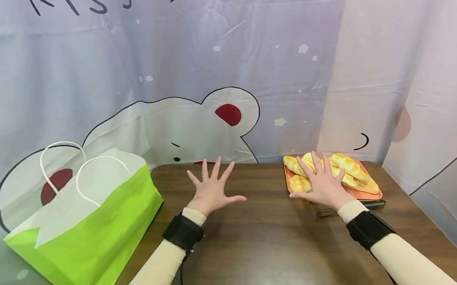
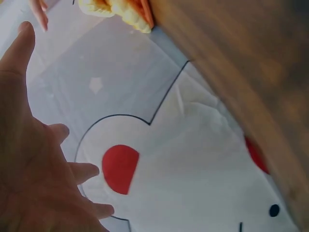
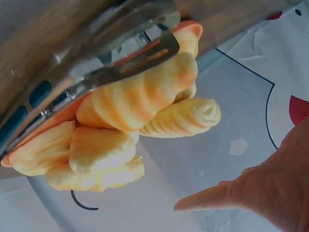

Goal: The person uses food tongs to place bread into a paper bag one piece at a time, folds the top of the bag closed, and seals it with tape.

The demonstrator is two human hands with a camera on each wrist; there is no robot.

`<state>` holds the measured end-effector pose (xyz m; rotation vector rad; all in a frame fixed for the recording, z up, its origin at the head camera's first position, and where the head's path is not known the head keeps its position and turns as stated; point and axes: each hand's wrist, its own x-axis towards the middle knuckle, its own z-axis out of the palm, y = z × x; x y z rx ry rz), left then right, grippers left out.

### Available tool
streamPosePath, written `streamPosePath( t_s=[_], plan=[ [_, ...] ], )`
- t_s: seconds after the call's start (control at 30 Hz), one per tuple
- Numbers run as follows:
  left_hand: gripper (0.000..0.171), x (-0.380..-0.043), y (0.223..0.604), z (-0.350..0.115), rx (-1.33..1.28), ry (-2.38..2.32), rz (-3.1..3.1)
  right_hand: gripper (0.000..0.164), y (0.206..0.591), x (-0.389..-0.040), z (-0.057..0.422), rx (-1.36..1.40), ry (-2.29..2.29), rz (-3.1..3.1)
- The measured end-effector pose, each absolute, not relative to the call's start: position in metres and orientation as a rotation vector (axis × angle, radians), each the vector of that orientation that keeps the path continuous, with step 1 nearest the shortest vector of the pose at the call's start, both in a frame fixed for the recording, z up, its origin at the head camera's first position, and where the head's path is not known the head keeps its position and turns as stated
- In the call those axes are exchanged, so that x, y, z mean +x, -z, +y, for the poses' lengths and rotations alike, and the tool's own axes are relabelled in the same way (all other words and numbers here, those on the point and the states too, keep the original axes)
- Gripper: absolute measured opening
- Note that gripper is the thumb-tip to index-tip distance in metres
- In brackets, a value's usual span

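Observation:
My left hand (image 1: 210, 192) hovers over the middle of the wooden table with its fingers spread wide, holding nothing. Fingers fanned out too, my right hand (image 1: 324, 186) is held above the near side of an orange tray (image 1: 369, 195) and overlaps it in the head view. Several bread pieces (image 1: 350, 167) in yellow and golden brown are heaped on that tray. In the right wrist view, metal tongs (image 3: 96, 79) lie along the tray's near edge, beside the bread; the right hand partly hides them in the head view.
A bright green paper bag (image 1: 103, 235) with white rope handles stands upright at the left. The brown wooden table (image 1: 261, 247) reaches back to a printed cloth backdrop (image 1: 286, 76) with cartoon bears.

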<state>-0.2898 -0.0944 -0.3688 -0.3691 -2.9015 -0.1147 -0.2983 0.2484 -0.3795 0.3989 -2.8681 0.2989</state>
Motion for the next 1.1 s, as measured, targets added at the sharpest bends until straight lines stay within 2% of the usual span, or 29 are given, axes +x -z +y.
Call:
streamPosePath(
  t_s=[0.23,0.43,0.83,1.1],
  plan=[
    [0.112,-0.274,0.389,-0.114,-0.37,0.137,-2.887,0.109,0.39,-0.287,0.253,0.416,-0.329,-2.867],
    [0.113,-0.258,0.39,-0.131,-0.369,0.135,-2.843,0.107,0.393,-0.283,0.256,0.413,-0.332,-2.87],
    [0.118,-0.233,0.357,-0.175,-0.215,0.079,-2.651,0.109,0.399,-0.282,0.256,0.411,-0.347,-2.868],
    [0.12,-0.204,0.331,-0.195,-0.138,0.12,-2.555,0.111,0.402,-0.282,0.256,0.407,-0.35,-2.862]
  ],
)
